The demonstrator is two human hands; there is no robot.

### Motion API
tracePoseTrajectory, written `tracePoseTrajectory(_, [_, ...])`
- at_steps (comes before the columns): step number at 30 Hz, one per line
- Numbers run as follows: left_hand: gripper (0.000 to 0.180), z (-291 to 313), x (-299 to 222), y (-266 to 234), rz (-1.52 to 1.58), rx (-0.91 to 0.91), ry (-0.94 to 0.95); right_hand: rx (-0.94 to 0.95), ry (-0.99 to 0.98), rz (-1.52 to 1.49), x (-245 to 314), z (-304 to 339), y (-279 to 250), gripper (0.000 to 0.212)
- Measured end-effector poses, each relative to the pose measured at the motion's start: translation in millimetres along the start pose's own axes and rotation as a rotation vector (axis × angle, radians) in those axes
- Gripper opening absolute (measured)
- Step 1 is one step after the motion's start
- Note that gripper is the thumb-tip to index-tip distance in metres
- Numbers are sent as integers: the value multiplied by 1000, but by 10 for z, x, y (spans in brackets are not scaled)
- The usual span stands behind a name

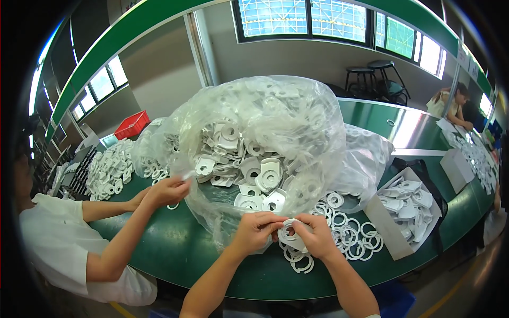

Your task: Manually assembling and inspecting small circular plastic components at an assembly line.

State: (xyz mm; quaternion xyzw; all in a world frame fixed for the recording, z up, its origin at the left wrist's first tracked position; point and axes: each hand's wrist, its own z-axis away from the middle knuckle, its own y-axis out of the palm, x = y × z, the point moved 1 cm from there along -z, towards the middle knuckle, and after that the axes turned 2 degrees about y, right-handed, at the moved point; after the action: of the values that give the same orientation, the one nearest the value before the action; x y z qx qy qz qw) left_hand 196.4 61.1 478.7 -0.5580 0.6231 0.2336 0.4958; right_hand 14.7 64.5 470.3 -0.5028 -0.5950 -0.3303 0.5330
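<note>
The left hand and right hand pinch one white part between their fingers near rings on the desk, any lettering being illegible.

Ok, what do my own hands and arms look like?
Left hand and right hand are ungloved; left forearm and right forearm are bare, no watch or bracelet visible. A sliver of pale cloth, perhaps a sleeve, shows below the right.

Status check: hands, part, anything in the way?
Left hand and right hand both gripping one white part. Loose white rings to its right. Translucent bag close beyond; no film seen over the part.
</note>
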Motion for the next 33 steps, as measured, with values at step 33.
tracePoseTrajectory(33, [22,158,-537,177,-673,-261,834,-362,-972,549,362,176,9,14])
